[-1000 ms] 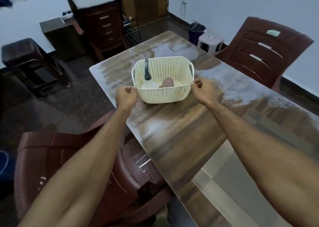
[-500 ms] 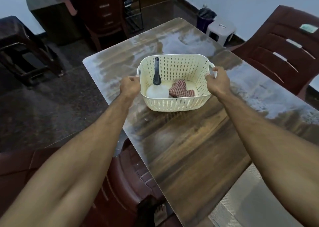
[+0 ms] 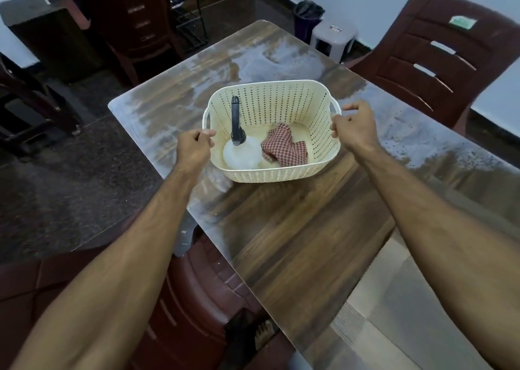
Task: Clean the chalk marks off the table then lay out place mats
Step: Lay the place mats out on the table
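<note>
Chalk (image 3: 284, 57) smeared in pale patches across the far half of the table (image 3: 281, 229), also along its left and right edges. Basket (image 3: 270, 170) set on the table amid the chalk, long axis running left to right. Inside: spray bottle (image 3: 242, 151) upright, black nozzle pointing away, and a checked cloth (image 3: 284, 147) crumpled just beside it on the right. Left hand (image 3: 194, 150) at the basket's left handle, fingers curled at the rim; whether truly gripping, cannot tell. Right hand (image 3: 354, 125) at the right handle, fingers loosely curled and partly lifted, holding nothing plainly. Mats (image 3: 394, 313), grey and woven, stacked at the near right corner of the table, partly hidden under the right forearm. Around the table: one chair (image 3: 439, 57) at the far right, another chair (image 3: 197, 299) tucked under the near left edge. Farther off, a drawer unit (image 3: 135, 12), a small stool (image 3: 334, 37), a bin (image 3: 306, 15) beside it.
</note>
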Demonstrator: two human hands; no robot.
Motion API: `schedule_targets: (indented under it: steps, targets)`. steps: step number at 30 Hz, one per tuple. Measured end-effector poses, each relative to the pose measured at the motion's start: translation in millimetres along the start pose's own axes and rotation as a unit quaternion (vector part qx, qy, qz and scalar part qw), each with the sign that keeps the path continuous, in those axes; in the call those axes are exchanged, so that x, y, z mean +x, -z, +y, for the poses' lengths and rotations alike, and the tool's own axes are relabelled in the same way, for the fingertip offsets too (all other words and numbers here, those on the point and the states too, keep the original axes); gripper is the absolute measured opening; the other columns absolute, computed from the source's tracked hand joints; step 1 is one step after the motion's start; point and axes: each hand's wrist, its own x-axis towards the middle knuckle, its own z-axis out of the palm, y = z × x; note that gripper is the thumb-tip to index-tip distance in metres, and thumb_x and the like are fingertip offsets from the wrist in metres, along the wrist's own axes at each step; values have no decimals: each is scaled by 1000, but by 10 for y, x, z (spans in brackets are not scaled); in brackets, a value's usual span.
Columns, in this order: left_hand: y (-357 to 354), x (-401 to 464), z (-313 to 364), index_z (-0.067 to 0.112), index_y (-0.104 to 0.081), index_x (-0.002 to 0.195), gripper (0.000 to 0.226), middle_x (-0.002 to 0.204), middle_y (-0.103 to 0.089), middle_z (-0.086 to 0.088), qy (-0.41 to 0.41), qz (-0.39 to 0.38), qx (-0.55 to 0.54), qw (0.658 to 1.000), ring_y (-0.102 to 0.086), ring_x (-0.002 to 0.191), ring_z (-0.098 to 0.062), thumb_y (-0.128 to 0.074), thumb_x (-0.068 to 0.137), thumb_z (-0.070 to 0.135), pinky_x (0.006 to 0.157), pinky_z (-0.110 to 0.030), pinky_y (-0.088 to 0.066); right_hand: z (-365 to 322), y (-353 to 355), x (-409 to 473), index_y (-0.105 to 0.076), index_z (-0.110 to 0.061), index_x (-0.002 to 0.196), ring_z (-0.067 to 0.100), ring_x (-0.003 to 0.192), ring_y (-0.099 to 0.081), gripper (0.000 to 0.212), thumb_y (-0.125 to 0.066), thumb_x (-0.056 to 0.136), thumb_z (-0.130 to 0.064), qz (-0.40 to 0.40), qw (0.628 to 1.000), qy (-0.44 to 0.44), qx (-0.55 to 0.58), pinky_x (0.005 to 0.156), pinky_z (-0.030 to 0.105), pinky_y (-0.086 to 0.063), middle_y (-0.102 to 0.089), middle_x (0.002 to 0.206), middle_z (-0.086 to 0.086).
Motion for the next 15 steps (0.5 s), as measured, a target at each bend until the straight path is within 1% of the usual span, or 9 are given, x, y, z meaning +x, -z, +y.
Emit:
schedule_targets:
  steps: [2,4,6,7,10,13,15]
  targets:
    - [25,-191,32,4,-70,103,27,79,-57,1,-23,-13,1,1000,-50,69,-6,-47,101,17,71,-30,-44,29,225,-185,-52,-13,109,9,60,-59,16,-59,96,-19,-4,1000,-18,14,44,15,-43,-66,87,6]
    - [11,-447,86,10,-70,100,27,75,-55,3,-46,-30,9,998,-49,69,-7,-45,103,21,68,-26,-41,111,514,-392,-59,-10,96,9,55,-55,10,-57,97,-20,-6,999,-30,20,41,12,-40,-63,75,5]
    - [-34,-762,149,13,-68,92,30,72,-53,4,-65,-51,5,997,-47,67,-6,-44,104,26,65,-24,-39,243,823,-636,-60,-10,76,11,52,-51,22,-54,96,-17,1,998,-46,34,43,14,-41,-57,64,4]
    - [-58,-912,175,16,-66,86,31,70,-52,5,-70,-61,1,996,-46,65,-6,-44,104,28,63,-24,-39,319,961,-754,-59,-10,71,11,51,-49,27,-53,96,-16,5,997,-58,46,45,16,-41,-54,61,4]
    - [-206,-1474,210,20,-61,75,35,64,-50,5,-74,-103,-10,992,-45,59,-5,-45,102,34,59,-25,-35,627,1490,-1216,-61,-10,72,9,51,-45,29,-54,98,-19,27,992,-83,86,45,17,-41,-52,59,1]
    - [-409,-1997,197,20,-56,67,37,52,-46,10,-65,-130,-28,989,-40,46,0,-49,100,37,55,-25,-29,949,1996,-1667,-60,-14,69,9,47,-42,31,-54,99,-19,40,988,-93,112,43,15,-39,-50,57,1]
    - [-595,-2346,180,19,-56,66,39,57,-47,7,-61,-150,-46,986,-41,51,-4,-50,99,38,58,-24,-32,1169,2344,-1940,-62,-12,75,9,44,-42,24,-55,98,-17,66,982,-111,138,43,16,-39,-51,55,1]
